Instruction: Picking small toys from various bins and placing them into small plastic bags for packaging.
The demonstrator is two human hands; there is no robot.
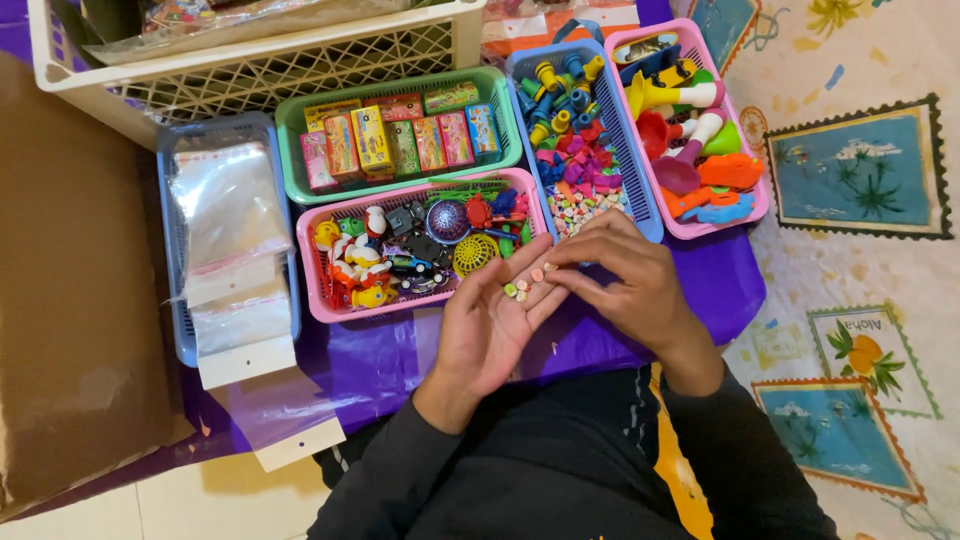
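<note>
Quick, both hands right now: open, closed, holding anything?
Left hand: open, palm up, cradling a few small round beads on its fingers.
Right hand: fingers curled, fingertips at the beads; whether it grips one cannot be told.

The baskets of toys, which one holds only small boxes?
The green basket, behind the pink basket of little toys. It alone holds a row of small colourful boxes; the other baskets hold loose toys or clear bags.

Green basket of small colourful boxes [400, 135], pink basket of plastic horns [690, 130], blue basket of clear bags [225, 240], white crate [250, 60], cardboard [70, 300].
</note>
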